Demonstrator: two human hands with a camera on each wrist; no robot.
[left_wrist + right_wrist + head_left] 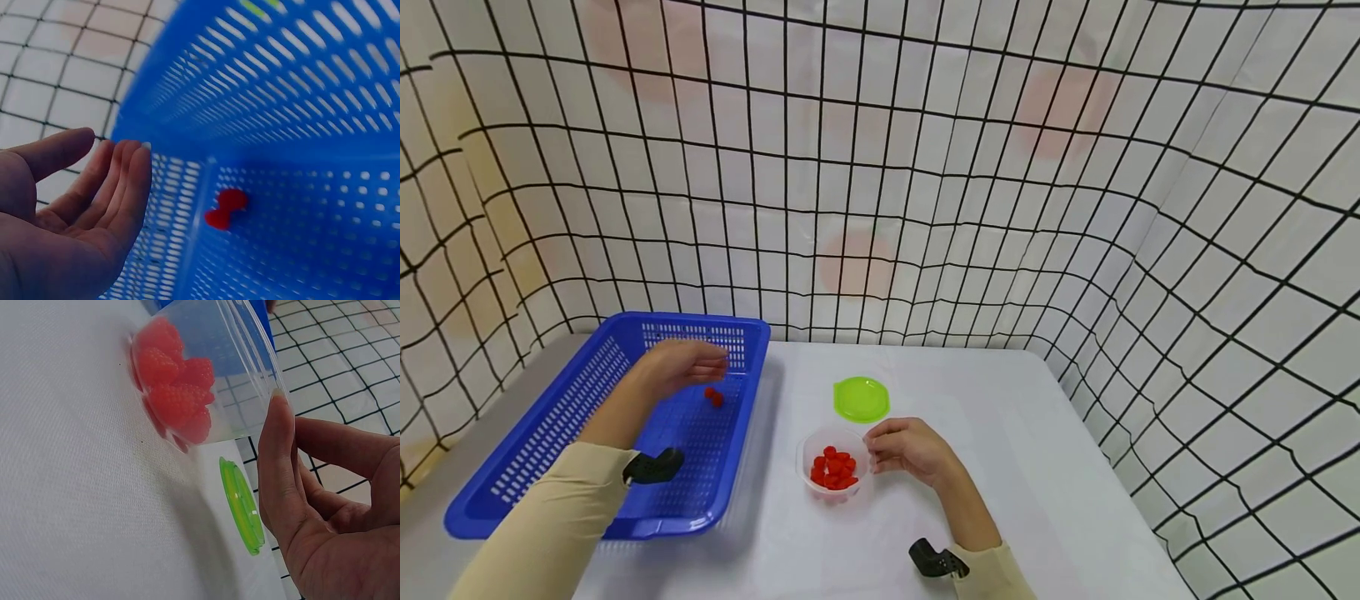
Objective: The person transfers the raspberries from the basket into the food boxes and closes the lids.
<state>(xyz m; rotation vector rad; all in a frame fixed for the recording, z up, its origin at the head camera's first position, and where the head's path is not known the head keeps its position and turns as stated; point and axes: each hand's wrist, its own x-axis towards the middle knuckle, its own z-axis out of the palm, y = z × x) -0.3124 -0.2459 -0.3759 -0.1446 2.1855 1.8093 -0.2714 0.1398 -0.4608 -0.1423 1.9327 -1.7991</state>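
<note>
A clear plastic tub (807, 477) stands on the table with several red raspberries (178, 394) in its bottom. My right hand (913, 452) pinches the tub's rim on its right side, thumb on one face and fingers on the other. Inside the far part of the blue basket (735, 492), two more raspberries (230, 203) lie together on the perforated floor. Above them is my left hand (681, 367), fingers loosely bent and thumb apart from them, holding nothing.
Just behind the tub lies a bright green lid (861, 400), flat on the white table (1000, 433). Black netting (925, 200) over white sheeting encloses the back and both sides. The basket's raised wall stands between my left hand and the tub.
</note>
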